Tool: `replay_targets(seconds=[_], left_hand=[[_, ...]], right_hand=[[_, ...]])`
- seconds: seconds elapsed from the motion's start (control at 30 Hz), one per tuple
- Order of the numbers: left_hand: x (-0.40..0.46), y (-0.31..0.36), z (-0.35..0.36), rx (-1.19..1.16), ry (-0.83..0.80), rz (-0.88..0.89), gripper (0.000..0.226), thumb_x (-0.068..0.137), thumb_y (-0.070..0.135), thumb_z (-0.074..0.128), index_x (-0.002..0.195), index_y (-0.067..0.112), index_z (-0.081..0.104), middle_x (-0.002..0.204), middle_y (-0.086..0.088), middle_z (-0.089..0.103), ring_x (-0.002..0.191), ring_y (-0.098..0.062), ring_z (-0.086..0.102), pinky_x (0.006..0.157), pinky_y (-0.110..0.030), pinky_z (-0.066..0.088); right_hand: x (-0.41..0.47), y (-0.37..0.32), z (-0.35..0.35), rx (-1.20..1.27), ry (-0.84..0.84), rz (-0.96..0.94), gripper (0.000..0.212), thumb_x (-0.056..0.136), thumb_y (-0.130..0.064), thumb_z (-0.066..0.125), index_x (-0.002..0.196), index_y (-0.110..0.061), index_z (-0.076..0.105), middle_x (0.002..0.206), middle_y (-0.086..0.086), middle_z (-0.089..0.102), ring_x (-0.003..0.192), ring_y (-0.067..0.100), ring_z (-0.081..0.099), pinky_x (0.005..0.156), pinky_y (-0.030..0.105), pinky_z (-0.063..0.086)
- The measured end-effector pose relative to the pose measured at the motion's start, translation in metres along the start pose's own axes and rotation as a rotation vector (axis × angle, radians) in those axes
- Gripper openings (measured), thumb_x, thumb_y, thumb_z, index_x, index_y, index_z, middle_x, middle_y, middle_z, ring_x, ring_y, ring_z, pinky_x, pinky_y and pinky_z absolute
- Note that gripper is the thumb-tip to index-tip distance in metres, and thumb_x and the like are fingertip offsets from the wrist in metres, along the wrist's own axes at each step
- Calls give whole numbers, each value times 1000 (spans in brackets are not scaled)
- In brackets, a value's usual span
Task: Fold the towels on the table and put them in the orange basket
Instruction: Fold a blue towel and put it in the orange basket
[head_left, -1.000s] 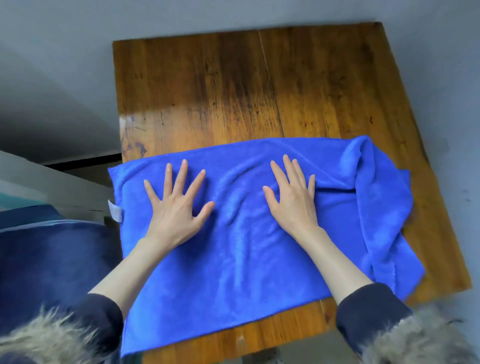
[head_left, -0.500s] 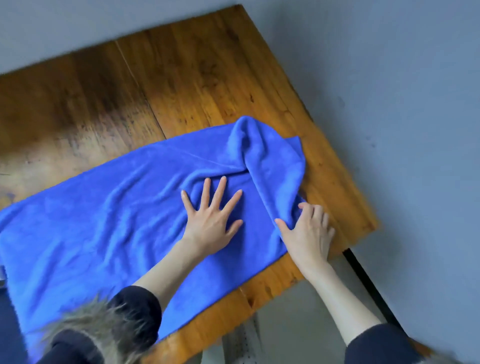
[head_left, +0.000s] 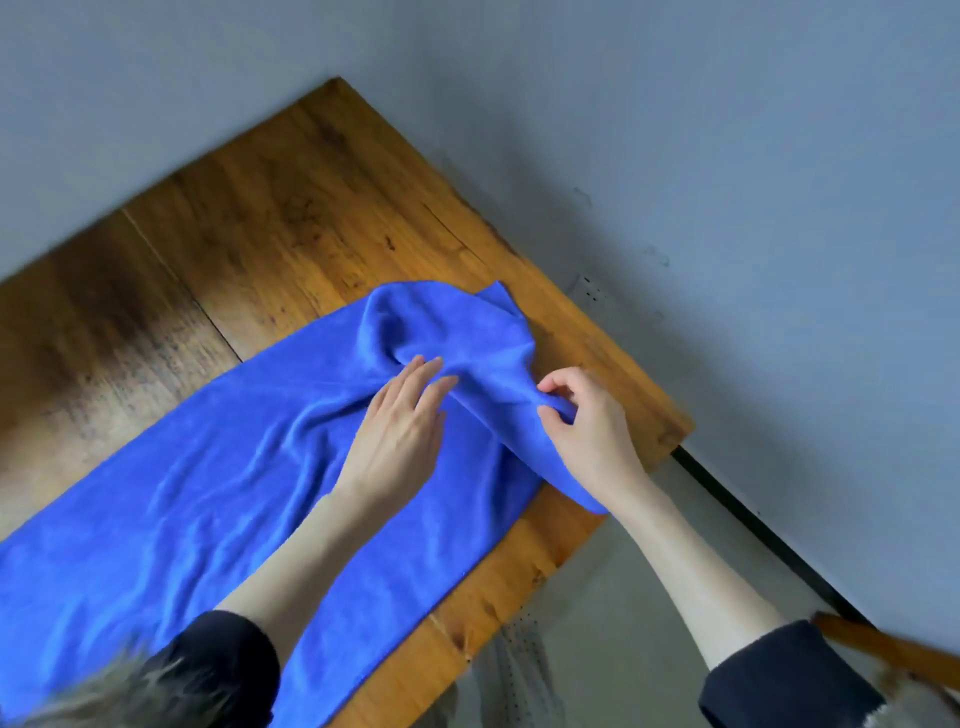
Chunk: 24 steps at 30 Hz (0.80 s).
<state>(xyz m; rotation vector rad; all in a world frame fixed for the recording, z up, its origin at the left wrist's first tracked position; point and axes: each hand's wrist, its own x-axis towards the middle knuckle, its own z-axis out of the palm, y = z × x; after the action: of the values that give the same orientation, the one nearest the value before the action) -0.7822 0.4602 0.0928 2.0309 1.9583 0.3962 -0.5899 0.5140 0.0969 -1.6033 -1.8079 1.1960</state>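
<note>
A blue towel (head_left: 218, 493) lies spread across the wooden table (head_left: 270, 218), its right end bunched into a raised fold near the table's right edge. My left hand (head_left: 402, 426) rests flat on the towel just left of that fold, fingers straight. My right hand (head_left: 587, 421) pinches the bunched cloth between thumb and fingers at the right end. No orange basket is in view.
A grey wall runs close behind and to the right of the table. Below the table's right corner is pale floor with a dark skirting strip (head_left: 753, 525). An orange-brown edge (head_left: 883, 649) shows at the lower right.
My view has swung further right. My left hand slid right up to the fold. My right hand went from lying flat at the towel's edge to pinching the bunched cloth.
</note>
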Motion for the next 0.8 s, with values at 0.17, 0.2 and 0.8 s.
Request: replay_targets(seconds=[0.17, 0.2, 0.8], left_hand=[[64, 43, 3, -78, -228, 227, 54, 87, -4, 41, 136, 20, 43, 141, 8, 45, 141, -16, 23, 109, -33, 20], [70, 47, 5, -55, -298, 243, 54, 86, -3, 39, 133, 24, 45, 134, 11, 49, 139, -13, 25, 110, -33, 16], [106, 44, -22, 159, 59, 291, 18, 60, -1, 63, 68, 10, 51, 92, -1, 65, 102, -25, 57, 84, -41, 27]], right_hand=[[-8, 2, -10, 44, 21, -85, 31, 79, 5, 55, 89, -24, 56, 91, -11, 59, 82, -8, 50, 72, -1, 34], [-9, 4, -13, 58, 30, -80, 32, 80, 4, 56, 88, -27, 53, 90, -10, 60, 83, -7, 51, 71, 0, 35], [4, 37, -29, -130, -25, 101, 5, 90, -16, 57, 85, -15, 59, 80, -6, 48, 71, 10, 44, 63, 15, 34]])
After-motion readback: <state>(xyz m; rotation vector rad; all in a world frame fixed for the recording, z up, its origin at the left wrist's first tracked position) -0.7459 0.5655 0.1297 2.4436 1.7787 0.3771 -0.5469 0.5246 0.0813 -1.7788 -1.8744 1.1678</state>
